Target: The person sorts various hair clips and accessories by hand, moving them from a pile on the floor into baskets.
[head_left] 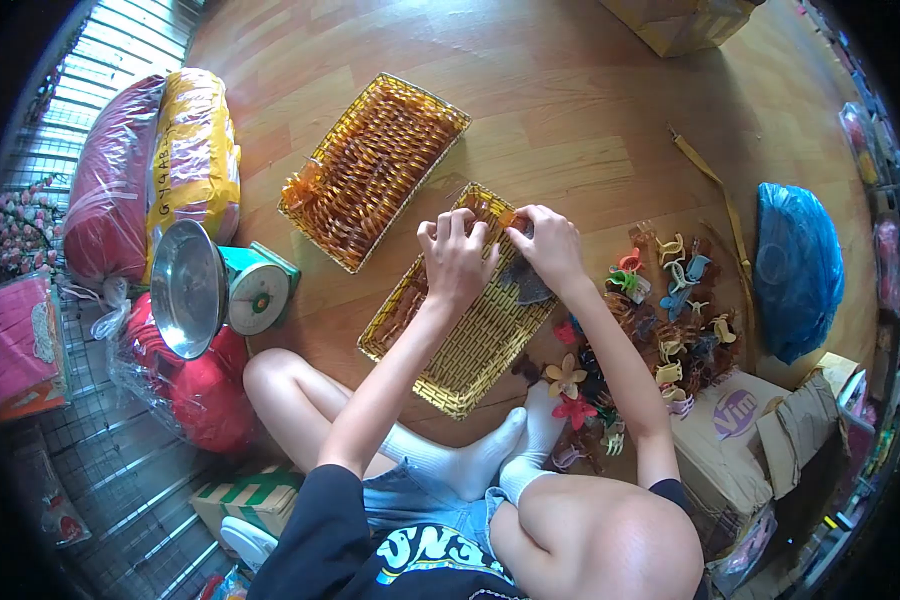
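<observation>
A gold woven basket (470, 385) lies in front of my crossed legs, with amber-brown hair claw clips (398, 310) lined up along its left side and far end. My left hand (458, 258) hovers over those clips, fingers bent and thumb apart; its fingertips partly hide what they touch. At the far right corner, my right hand (550, 248) pinches a small amber hair clip, mostly covered by the fingers. Under that hand sits a dark translucent piece (526, 280). Beyond, a second gold basket (350, 262) is packed with rows of amber clips (385, 165).
A loose pile of colourful claw clips (675, 300) spreads right of my feet, beside a cardboard box (725, 430). Farther right are a yellow strap (720, 190) and a blue plastic bag (798, 270). On the left stand a scale (260, 290) and wrapped bundles (195, 150).
</observation>
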### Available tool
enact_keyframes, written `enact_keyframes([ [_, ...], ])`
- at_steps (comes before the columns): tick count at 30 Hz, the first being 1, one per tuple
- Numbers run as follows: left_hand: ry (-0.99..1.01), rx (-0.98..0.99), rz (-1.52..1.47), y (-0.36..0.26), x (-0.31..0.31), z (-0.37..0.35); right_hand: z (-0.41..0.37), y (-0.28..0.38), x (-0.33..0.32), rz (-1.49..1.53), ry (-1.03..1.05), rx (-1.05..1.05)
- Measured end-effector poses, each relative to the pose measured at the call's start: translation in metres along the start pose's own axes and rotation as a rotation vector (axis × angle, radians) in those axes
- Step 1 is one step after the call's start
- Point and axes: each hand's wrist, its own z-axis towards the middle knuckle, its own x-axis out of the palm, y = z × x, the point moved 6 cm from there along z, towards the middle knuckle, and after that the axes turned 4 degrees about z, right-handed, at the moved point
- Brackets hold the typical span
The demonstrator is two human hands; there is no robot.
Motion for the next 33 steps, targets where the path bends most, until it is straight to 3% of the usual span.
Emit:
enact_keyframes([
  [12, 0.038, -0.161, 0.107, 0.015, 0.004, 0.006, -0.003, 0.004, 0.013, -0.066, -0.058, 0.032],
  [21, -0.057, -0.006, 0.011, 0.019, 0.002, 0.005, 0.0, 0.009, -0.002, 0.067, -0.143, 0.043],
  [33, -0.077, 0.019, -0.042, 0.022, -0.002, -0.002, 0.026, 0.022, 0.033, -0.079, 0.009, -0.149],
])
